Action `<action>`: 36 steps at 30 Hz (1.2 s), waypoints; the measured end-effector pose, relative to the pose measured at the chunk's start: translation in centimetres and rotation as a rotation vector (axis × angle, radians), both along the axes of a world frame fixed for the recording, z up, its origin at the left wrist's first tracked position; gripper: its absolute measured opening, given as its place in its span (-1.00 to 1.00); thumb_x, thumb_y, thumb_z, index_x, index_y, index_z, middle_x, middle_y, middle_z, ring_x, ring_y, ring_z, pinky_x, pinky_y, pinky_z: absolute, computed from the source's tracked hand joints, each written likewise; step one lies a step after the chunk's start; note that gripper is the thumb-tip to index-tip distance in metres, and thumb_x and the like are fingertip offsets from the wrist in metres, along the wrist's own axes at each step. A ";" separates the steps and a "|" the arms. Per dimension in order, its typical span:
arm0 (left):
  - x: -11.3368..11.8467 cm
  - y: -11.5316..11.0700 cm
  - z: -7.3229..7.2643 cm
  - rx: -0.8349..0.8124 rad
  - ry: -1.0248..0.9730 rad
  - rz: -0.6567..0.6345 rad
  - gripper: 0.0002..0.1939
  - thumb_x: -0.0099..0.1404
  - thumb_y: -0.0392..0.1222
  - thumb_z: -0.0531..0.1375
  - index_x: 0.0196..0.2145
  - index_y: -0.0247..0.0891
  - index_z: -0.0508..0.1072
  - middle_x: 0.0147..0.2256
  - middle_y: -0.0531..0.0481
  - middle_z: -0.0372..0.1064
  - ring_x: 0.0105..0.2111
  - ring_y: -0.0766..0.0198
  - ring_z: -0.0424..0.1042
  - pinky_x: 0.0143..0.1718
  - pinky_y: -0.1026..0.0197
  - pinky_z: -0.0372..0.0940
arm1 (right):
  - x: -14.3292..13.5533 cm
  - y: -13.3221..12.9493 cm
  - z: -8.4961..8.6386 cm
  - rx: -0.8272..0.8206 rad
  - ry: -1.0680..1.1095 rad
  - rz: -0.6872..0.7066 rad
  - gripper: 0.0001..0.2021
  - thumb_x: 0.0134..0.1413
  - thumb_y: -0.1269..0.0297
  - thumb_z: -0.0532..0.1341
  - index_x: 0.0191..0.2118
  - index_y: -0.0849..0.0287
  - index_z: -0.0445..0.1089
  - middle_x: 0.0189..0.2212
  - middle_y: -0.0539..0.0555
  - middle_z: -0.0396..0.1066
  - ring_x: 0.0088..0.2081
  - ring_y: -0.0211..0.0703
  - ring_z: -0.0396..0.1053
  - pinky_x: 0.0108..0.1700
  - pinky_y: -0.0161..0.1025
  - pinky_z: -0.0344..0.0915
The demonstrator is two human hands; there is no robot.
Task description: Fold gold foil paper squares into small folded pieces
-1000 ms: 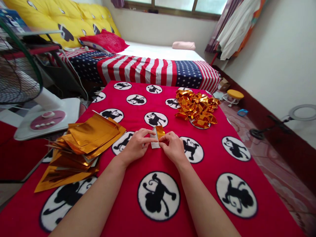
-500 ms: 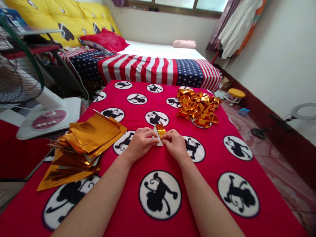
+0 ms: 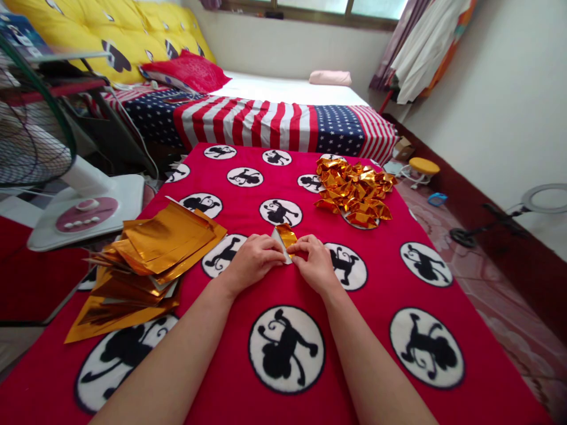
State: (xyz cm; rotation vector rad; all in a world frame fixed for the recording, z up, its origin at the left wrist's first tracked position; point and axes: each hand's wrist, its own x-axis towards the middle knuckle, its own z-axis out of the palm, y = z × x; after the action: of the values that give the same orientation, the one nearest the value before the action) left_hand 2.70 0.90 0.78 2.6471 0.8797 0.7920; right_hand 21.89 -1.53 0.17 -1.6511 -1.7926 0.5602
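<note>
A small sheet of gold foil paper (image 3: 286, 235), partly folded so that its white back shows, lies on the red cloth between my hands. My left hand (image 3: 256, 260) pinches its left and lower edge. From the right, my right hand (image 3: 313, 260) pinches the paper's other side, thumb and forefinger together. The fingertips of both hands nearly meet at the lower corner. To the left is a loose stack of flat gold foil sheets (image 3: 170, 239). Beyond my right hand lies a heap of folded gold foil pieces (image 3: 357, 189).
The red cloth (image 3: 354, 360) with monkey circles covers the table. A fan (image 3: 86, 203) stands at the left edge. Behind the table is a bed with a striped and starred cover (image 3: 257, 124). On the right floor are a yellow stool (image 3: 424, 166) and a ring-light stand (image 3: 496, 221).
The paper's gold flap sits slightly lower and its white part has become a narrower triangle. My fingers have shifted a little along the fold; both hands keep their grip.
</note>
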 end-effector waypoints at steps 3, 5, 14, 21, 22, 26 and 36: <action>0.1 0.0 0.1 -0.021 -0.004 0.008 -0.84 0.33 -0.20 0.17 -0.27 -0.10 0.58 -0.21 -0.01 0.51 -0.23 0.25 0.39 -0.17 0.14 0.18 | 0.0 0.0 0.0 -0.004 0.004 0.001 -0.75 -0.08 0.50 0.25 -0.32 0.01 0.56 -0.23 0.00 0.41 -0.14 -0.11 0.34 0.00 -0.13 0.22; 0.2 0.0 0.0 -0.036 -0.017 0.010 -0.84 0.33 -0.21 0.17 -0.28 -0.10 0.58 -0.22 -0.02 0.51 -0.23 0.25 0.40 -0.16 0.14 0.20 | -0.1 0.0 0.0 -0.009 0.005 -0.005 -0.74 -0.07 0.51 0.24 -0.32 0.00 0.56 -0.23 0.00 0.41 -0.13 -0.10 0.34 0.00 -0.12 0.22; 0.9 -0.1 -0.3 -0.155 -0.118 0.126 -0.92 0.27 -0.23 0.23 -0.31 -0.19 0.55 -0.26 -0.03 0.50 -0.23 0.21 0.42 -0.14 0.14 0.28 | -0.2 -0.2 0.0 -0.003 0.015 -0.019 -0.79 -0.08 0.50 0.24 -0.30 0.07 0.50 -0.23 0.01 0.41 -0.12 -0.10 0.33 0.00 -0.12 0.20; 1.5 -0.2 0.0 -0.181 -0.107 0.196 -0.94 0.25 -0.28 0.23 -0.36 -0.21 0.51 -0.34 -0.01 0.46 -0.27 0.22 0.40 -0.19 0.16 0.28 | 0.0 -0.1 -0.2 0.015 0.036 -0.026 -0.84 -0.09 0.49 0.27 -0.33 0.12 0.45 -0.26 0.03 0.37 -0.14 -0.11 0.33 -0.04 -0.14 0.23; 1.6 -0.2 0.0 -0.182 -0.112 0.205 -0.94 0.25 -0.28 0.23 -0.37 -0.21 0.51 -0.34 -0.01 0.46 -0.28 0.22 0.40 -0.20 0.16 0.28 | 0.0 -0.1 -0.2 0.015 0.032 -0.027 -0.85 -0.08 0.48 0.27 -0.33 0.12 0.45 -0.26 0.03 0.37 -0.14 -0.11 0.33 -0.04 -0.14 0.23; 1.8 -0.3 0.0 -0.184 -0.125 0.232 -0.94 0.24 -0.30 0.22 -0.40 -0.23 0.49 -0.36 -0.01 0.45 -0.31 0.24 0.40 -0.23 0.18 0.28 | -0.1 -0.2 -0.2 0.014 0.012 -0.036 -0.85 -0.06 0.47 0.28 -0.33 0.11 0.46 -0.25 0.04 0.36 -0.14 -0.11 0.33 -0.04 -0.14 0.23; 2.3 -0.5 0.0 -0.191 -0.177 0.301 -0.93 0.19 -0.32 0.23 -0.44 -0.23 0.48 -0.35 0.00 0.37 -0.36 0.30 0.38 -0.30 0.23 0.30 | -0.2 -0.2 0.1 0.008 -0.004 -0.042 -0.85 -0.06 0.47 0.27 -0.33 0.11 0.46 -0.23 0.03 0.37 -0.12 -0.10 0.33 -0.02 -0.12 0.22</action>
State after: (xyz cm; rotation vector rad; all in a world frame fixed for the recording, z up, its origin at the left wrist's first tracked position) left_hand 4.96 0.42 0.73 2.2701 1.2533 0.9414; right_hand 21.71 -1.75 0.32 -1.6816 -1.7569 0.5302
